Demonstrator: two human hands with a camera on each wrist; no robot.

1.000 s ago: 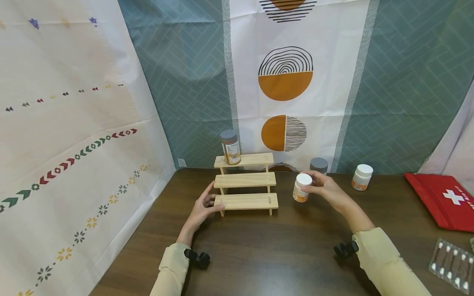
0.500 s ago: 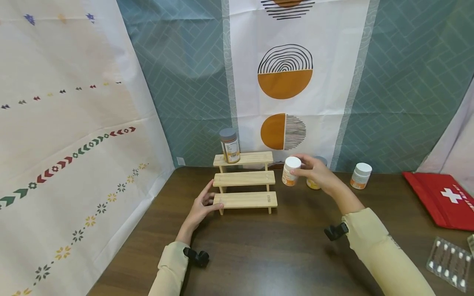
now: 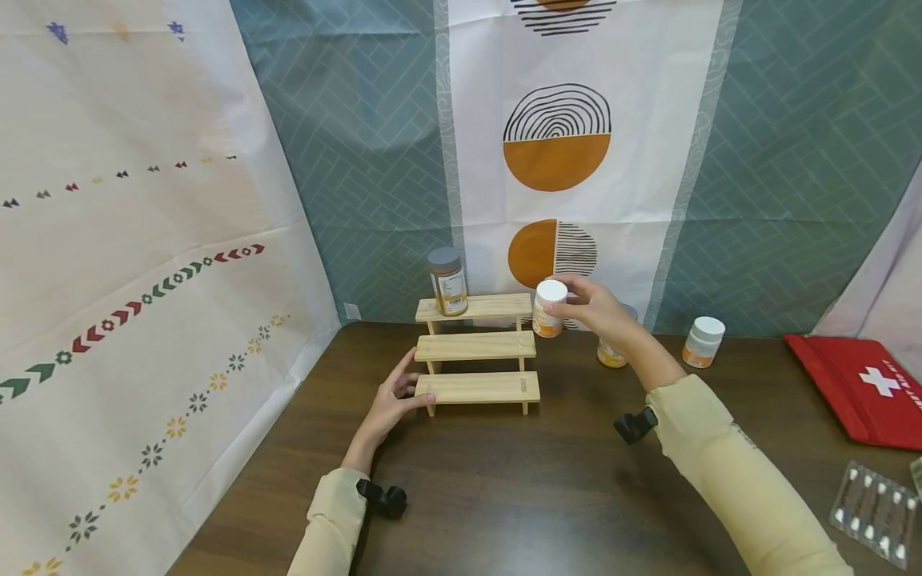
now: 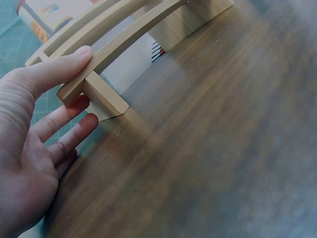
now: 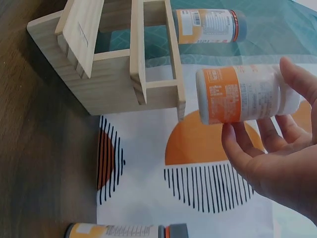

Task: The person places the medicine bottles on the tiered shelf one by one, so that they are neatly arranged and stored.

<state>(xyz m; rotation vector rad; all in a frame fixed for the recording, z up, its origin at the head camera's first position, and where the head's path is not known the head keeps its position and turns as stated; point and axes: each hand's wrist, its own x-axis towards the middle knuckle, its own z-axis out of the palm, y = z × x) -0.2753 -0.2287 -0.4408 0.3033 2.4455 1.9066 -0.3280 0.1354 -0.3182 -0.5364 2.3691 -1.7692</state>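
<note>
A three-step wooden shelf stand (image 3: 475, 388) stands on the table against the cloth backdrop. My left hand (image 3: 389, 408) pinches the left end of its lowest step, thumb (image 4: 74, 62) on top and a fingertip beneath. My right hand (image 3: 594, 312) holds a white pill bottle (image 3: 550, 308) with an orange label, raised beside the right end of the top step. In the right wrist view the bottle's base (image 5: 210, 96) points at the stand, with the thumb near the cap and fingers around the body. A grey-capped bottle (image 3: 448, 282) sits on the top step's left part.
Behind my right forearm, another grey-capped bottle (image 3: 611, 352) is partly hidden. Further right stand a second white bottle (image 3: 703, 342) and a red first aid pouch (image 3: 864, 388). A blister pack (image 3: 875, 512) lies at the right front.
My right hand has carried the white pill bottle up and left, from right of the stand to beside its top step. The left hand keeps its grip on the lowest step.
</note>
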